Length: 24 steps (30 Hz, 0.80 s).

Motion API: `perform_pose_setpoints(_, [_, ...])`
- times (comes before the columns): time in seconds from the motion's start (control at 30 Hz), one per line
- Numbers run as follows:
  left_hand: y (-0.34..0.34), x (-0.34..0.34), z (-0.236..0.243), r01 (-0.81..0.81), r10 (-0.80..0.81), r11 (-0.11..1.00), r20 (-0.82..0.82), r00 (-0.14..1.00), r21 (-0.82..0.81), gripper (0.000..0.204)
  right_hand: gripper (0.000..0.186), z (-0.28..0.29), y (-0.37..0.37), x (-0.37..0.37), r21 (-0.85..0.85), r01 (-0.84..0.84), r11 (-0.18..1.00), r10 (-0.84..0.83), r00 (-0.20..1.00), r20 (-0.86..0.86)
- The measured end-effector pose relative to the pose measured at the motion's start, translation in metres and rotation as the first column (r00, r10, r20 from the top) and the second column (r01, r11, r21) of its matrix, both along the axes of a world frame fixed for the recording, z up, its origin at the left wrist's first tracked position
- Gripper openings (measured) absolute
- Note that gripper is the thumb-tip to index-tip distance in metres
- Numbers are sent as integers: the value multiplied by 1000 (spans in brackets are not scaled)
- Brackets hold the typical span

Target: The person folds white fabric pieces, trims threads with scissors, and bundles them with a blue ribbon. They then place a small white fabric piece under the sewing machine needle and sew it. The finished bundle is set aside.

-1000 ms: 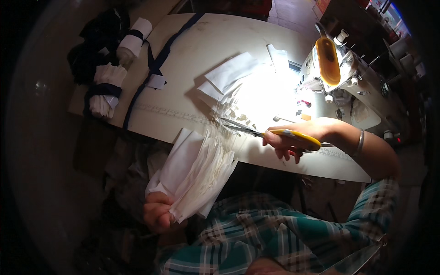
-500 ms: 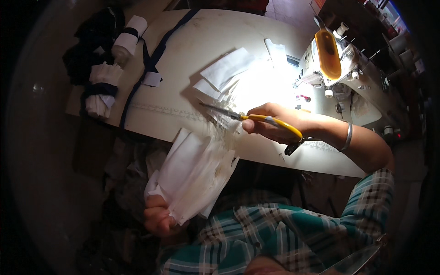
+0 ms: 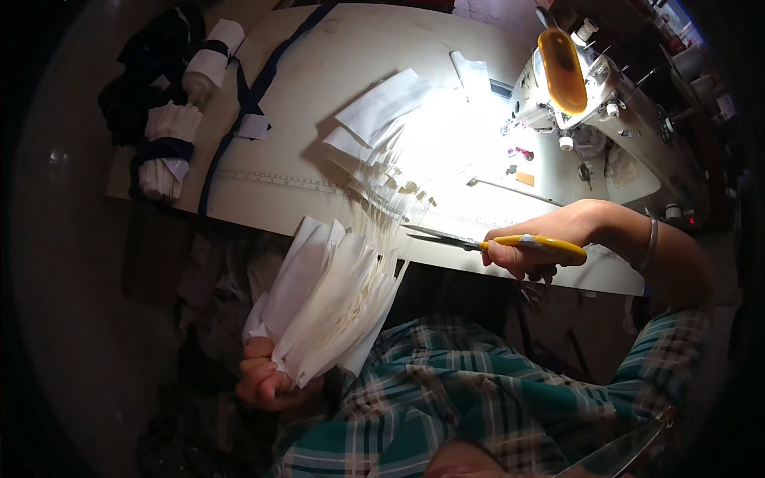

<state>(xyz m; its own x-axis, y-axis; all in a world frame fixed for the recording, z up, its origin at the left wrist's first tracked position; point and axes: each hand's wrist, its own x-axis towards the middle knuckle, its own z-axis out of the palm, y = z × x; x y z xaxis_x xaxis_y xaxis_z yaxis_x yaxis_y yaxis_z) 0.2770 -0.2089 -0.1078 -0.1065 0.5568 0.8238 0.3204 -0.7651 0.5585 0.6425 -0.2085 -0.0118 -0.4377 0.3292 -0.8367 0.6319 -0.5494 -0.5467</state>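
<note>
My left hand (image 3: 263,370) grips the near end of a bundle of white fabric pieces (image 3: 315,295) hanging over the table's front edge. Thin threads run from its far end toward a brightly lit pile of white pieces (image 3: 374,111) on the table. My right hand (image 3: 526,247) holds yellow-handled scissors (image 3: 550,248) level, their blades just right of the threads and slightly parted.
A sewing machine (image 3: 617,143) with a yellow attachment stands at the right of the white table (image 3: 287,72). On the left lie dark cloth (image 3: 135,103), a white roll (image 3: 209,60), a tied white bundle (image 3: 163,175) and a navy strip (image 3: 275,72). A measuring tape (image 3: 279,180) runs along the front.
My right hand with the scissors moved left and up, then back right and down, away from the threads. The bundle in my left hand has shifted slightly left.
</note>
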Motion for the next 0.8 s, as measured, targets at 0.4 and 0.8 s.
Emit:
perform_pose_setpoints(0.4, [-4,-5,3,32,-27,998,-111,993,46,35,111,-31,21,-41,95,68,993,-62,996,-69])
perform_pose_setpoints(0.8, [-4,-3,-3,36,-29,997,-95,995,70,36,102,-21,26,-54,266,84,960,-69,995,-68])
